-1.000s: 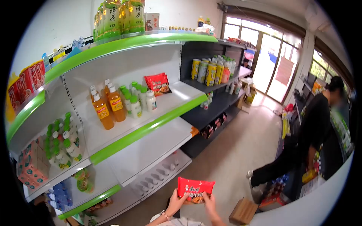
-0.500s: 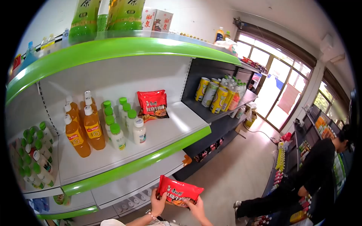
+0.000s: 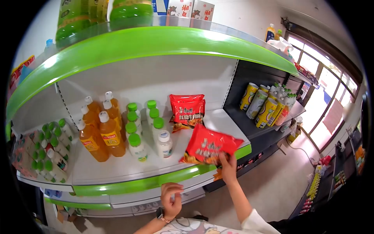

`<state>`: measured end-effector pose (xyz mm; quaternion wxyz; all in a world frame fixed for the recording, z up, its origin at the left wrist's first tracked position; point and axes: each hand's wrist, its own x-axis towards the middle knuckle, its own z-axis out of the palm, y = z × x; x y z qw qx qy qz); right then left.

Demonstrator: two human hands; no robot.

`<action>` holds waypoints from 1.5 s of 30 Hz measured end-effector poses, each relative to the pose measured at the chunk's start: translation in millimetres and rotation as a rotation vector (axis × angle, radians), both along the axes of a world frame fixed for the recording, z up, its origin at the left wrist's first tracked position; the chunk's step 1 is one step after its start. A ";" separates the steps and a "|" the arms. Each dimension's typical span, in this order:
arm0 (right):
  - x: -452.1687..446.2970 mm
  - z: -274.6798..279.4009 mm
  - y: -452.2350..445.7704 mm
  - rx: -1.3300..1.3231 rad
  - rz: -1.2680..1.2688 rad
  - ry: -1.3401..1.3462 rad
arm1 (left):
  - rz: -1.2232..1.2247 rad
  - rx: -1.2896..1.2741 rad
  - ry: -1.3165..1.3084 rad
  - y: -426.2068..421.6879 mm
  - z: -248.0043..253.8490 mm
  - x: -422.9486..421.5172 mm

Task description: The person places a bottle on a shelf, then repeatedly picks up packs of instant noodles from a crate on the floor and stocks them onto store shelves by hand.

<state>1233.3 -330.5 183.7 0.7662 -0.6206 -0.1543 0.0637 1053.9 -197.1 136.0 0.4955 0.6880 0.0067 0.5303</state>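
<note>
My right hand [image 3: 228, 169] grips the lower right part of a red noodle packet [image 3: 210, 146], which is tilted over the front edge of the white shelf [image 3: 117, 171]. Behind it, more red packets [image 3: 187, 111] stand against the shelf's back panel. My left hand [image 3: 171, 197], with a watch on the wrist, hangs in front of the green shelf edge; its fingers are curled loosely, apart from one another, and hold nothing. White bottles with green caps [image 3: 136, 146] and one with a white cap [image 3: 164, 144] stand left of the packets.
Orange drink bottles [image 3: 111, 134] stand further left, beside a group of small green-capped bottles [image 3: 58, 148]. Yellow cans [image 3: 267, 113] occupy a dark shelf to the right. Above runs a green-edged upper shelf [image 3: 156, 43]. A glass door [image 3: 311, 91] is at the far right.
The red packet has risen from below the shelf to its front edge in my right hand. My left hand has let go of it. The view has moved closer to the shelf.
</note>
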 end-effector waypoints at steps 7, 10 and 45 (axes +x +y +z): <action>154.7 6.0 73.8 -0.113 0.433 -0.343 | 0.094 -0.125 0.094 -46.7 1.5 31.3; 193.9 -18.2 90.0 -0.280 0.402 -0.488 | 0.116 -0.197 0.117 -60.6 -5.7 47.0; -145.4 -34.9 109.1 -0.538 1.899 -0.677 | 0.320 -0.206 0.467 -143.0 -18.1 -61.1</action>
